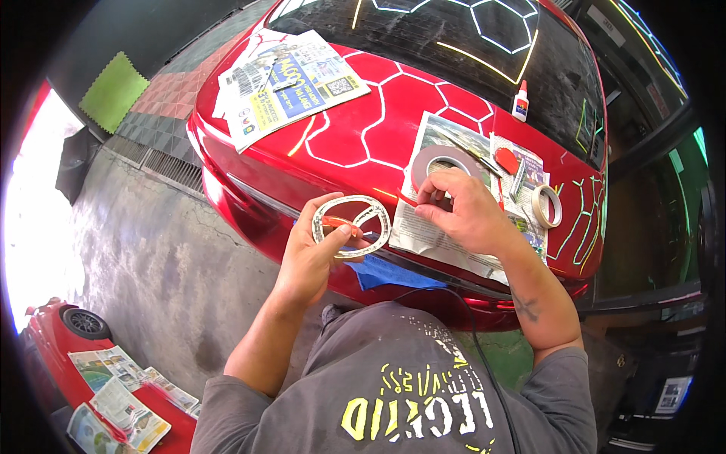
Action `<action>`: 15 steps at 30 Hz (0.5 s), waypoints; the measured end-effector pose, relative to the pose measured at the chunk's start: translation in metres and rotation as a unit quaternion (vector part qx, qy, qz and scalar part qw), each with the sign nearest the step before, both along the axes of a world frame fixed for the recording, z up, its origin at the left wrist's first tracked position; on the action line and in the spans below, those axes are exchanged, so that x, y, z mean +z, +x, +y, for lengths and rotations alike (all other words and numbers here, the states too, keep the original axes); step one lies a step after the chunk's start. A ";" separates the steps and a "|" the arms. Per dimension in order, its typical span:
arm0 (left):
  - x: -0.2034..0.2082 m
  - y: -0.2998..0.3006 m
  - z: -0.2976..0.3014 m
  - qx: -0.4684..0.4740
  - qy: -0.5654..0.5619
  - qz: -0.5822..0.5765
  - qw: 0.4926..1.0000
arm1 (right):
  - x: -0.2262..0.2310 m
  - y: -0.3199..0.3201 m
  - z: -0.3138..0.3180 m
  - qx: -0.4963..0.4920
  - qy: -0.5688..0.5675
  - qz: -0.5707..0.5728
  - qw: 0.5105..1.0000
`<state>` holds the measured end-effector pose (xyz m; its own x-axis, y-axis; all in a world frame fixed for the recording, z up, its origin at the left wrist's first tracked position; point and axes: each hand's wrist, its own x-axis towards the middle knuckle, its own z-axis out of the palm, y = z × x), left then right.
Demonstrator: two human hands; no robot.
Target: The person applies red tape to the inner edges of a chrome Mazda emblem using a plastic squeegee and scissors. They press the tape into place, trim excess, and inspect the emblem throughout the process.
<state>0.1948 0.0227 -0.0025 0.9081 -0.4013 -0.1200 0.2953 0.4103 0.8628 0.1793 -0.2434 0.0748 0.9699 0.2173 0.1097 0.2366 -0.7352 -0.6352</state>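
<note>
My left hand [321, 246] grips an oval car emblem [382, 219], a pale openwork ring with a bar across its inside. A short orange-red strip [338, 222] lies across the emblem's opening by my thumb. To the right, my right hand [465, 212] is closed in a pinch at the near edge of a wide tape roll [424, 160]. At its fingertips is the end of a thin red tape strip [407, 200]. Under the roll lies a newspaper sheet [416, 234] on the red car's trunk lid [348, 113].
On the right newspaper lie a cream tape roll [557, 206], a round red piece [506, 159] and slim tools. A white glue bottle [520, 102] stands near the rear window. More newspapers [291, 87] cover the trunk's left. A blue cloth [393, 274] hangs by the bumper.
</note>
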 end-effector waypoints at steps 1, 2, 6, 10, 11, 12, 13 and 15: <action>0.000 0.002 -0.002 0.000 0.004 -0.012 1.000 | 0.001 -0.001 -0.002 0.005 0.010 0.008 1.000; 0.001 0.003 -0.003 -0.008 0.015 -0.022 1.000 | 0.000 -0.002 -0.003 0.009 0.011 -0.004 1.000; 0.018 0.006 -0.004 -0.032 0.073 -0.049 0.996 | -0.010 -0.001 -0.004 0.026 -0.018 -0.069 0.997; 0.023 0.007 -0.002 -0.052 0.127 -0.089 0.987 | -0.013 0.001 -0.002 0.066 -0.120 -0.196 0.971; 0.022 0.009 -0.001 -0.050 0.140 -0.105 0.983 | -0.013 0.001 -0.002 0.070 -0.128 -0.198 0.969; 0.020 0.011 0.000 -0.047 0.153 -0.120 0.980 | -0.012 0.001 -0.001 0.076 -0.137 -0.200 0.967; 0.019 0.013 0.001 -0.045 0.165 -0.135 0.976 | -0.011 0.001 -0.001 0.081 -0.146 -0.203 0.965; 0.021 0.014 0.001 -0.030 0.164 -0.139 0.976 | -0.010 0.001 0.000 0.086 -0.175 -0.188 0.963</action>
